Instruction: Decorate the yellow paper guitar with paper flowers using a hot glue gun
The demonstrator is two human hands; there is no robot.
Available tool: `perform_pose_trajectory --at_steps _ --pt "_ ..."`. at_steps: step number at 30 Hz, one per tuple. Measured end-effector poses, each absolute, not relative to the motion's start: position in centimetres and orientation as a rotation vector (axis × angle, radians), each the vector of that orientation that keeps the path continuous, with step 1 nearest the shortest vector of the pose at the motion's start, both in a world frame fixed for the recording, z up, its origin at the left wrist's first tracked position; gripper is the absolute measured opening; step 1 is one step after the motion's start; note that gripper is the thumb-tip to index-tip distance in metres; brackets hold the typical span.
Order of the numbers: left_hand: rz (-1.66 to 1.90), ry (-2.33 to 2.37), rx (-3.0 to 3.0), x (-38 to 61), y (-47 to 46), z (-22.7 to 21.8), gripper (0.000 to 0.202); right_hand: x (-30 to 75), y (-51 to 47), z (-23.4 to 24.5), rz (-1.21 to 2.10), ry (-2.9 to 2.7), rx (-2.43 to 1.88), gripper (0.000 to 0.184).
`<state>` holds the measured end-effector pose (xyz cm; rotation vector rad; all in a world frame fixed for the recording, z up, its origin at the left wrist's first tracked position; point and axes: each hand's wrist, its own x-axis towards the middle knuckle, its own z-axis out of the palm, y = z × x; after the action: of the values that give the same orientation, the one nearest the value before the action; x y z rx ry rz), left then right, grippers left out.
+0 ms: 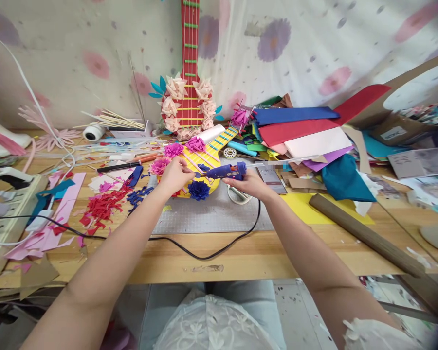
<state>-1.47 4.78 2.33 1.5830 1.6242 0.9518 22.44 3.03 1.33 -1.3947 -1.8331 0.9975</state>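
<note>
My right hand [248, 185] is wrapped around a blue hot glue gun [228, 171], its nozzle pointing left and a clear glue stick [253, 166] at its back. Left of the nozzle, my left hand [175, 177] has its fingers pinched together; whatever is between them is too small to make out. Under both hands lies a yellow paper guitar [214, 186] with blue and pink strips on it. Pink paper flowers [174, 149] line its upper left side. A dark blue paper flower [199, 190] sits at its lower edge, below dark blue pieces [203, 167].
A red guitar [190, 104] with pale flowers leans at the back. Coloured paper sheets [299, 129] pile up right, beyond a brown roll [365, 236]. Red scraps [104, 206] lie left. The gun's black cord [204, 257] loops across the grey cutting mat [182, 218] towards a power strip [12, 214].
</note>
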Motion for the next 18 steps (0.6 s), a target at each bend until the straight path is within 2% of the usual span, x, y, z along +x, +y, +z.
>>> perform_pose_trajectory --at_steps 18 --pt "0.862 1.68 1.578 -1.63 4.54 2.77 0.038 22.09 2.86 1.98 0.963 -1.863 -1.395 0.032"
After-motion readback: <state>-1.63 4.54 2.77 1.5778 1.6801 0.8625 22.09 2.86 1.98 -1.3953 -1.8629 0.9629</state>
